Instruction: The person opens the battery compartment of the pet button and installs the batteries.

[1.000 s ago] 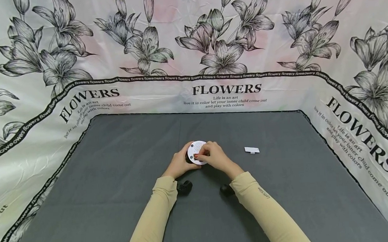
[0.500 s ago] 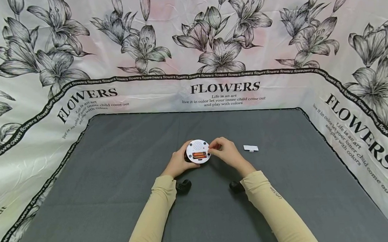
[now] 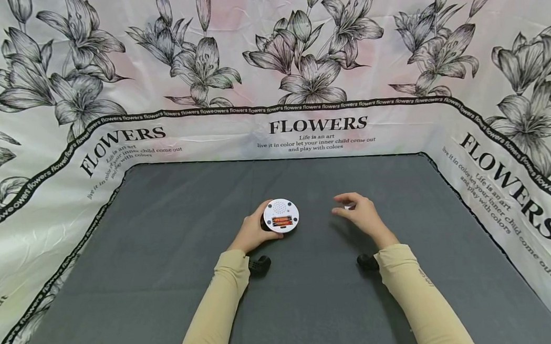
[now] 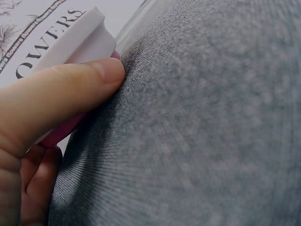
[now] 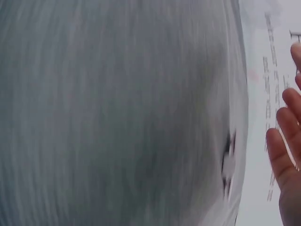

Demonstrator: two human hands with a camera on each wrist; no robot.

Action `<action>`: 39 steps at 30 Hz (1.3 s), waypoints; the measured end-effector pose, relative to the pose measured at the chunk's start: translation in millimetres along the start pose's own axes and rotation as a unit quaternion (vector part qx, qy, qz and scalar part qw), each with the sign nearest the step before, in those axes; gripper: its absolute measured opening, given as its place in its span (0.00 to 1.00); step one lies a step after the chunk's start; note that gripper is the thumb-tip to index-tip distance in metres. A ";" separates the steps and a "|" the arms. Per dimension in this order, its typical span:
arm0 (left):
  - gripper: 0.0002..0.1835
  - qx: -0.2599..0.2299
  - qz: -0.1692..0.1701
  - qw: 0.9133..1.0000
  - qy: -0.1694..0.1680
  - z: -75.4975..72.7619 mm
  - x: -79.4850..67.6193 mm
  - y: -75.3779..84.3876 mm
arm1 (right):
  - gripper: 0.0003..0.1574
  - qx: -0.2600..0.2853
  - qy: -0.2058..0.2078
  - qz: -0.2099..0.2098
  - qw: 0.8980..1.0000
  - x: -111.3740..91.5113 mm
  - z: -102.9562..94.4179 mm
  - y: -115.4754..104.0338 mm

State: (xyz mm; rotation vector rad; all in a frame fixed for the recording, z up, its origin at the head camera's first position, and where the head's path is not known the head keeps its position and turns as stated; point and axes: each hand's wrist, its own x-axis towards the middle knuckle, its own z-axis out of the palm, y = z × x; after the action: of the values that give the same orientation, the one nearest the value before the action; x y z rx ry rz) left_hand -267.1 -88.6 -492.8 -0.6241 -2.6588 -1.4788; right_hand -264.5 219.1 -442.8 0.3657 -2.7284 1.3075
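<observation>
My left hand point(image 3: 252, 232) grips a round white device point(image 3: 280, 208) by its rim, with the flat underside turned up. That underside has a patch of small holes, dark feet and an uncovered compartment holding two orange batteries point(image 3: 282, 221). In the left wrist view my thumb presses the white rim point(image 4: 77, 40), and a pink part point(image 4: 63, 132) shows below it. My right hand point(image 3: 364, 216) is apart from the device, its fingers extended and holding nothing visible. A sliver of the white cover point(image 3: 347, 207) shows between thumb and fingers; my hand hides the rest.
Grey cloth point(image 3: 202, 208) covers the table. A white curtain point(image 3: 321, 137) printed with flowers and lettering borders the back and sides. Black wrist-worn pieces point(image 3: 260, 266) sit by both cuffs.
My right hand has left the batteries and moved right to the white cover, now mostly hidden behind it. The left hand keeps holding the device nearly still.
</observation>
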 end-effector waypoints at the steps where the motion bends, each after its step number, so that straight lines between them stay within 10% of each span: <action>1: 0.50 0.003 -0.001 1.000 0.000 0.1 -0.1 -0.7 | 0.28 0.003 -0.002 0.007 1.000 -1.0 -4.3 2.7; 13: 0.51 0.003 0.013 1.000 0.005 0.6 0.2 -6.6 | 0.38 -0.019 -0.062 0.048 0.997 -1.4 -31.4 39.2; 39: 0.51 0.003 0.006 1.000 -0.001 -0.4 2.0 -3.8 | 0.21 -0.116 -0.039 0.031 0.992 7.1 -30.2 45.2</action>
State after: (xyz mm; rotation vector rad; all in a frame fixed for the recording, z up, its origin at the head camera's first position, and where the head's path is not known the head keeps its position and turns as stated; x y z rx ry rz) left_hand -270.4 -90.1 -495.2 -0.6387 -2.6559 -1.4666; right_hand -283.5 268.7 -456.6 0.3202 -2.9382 0.9911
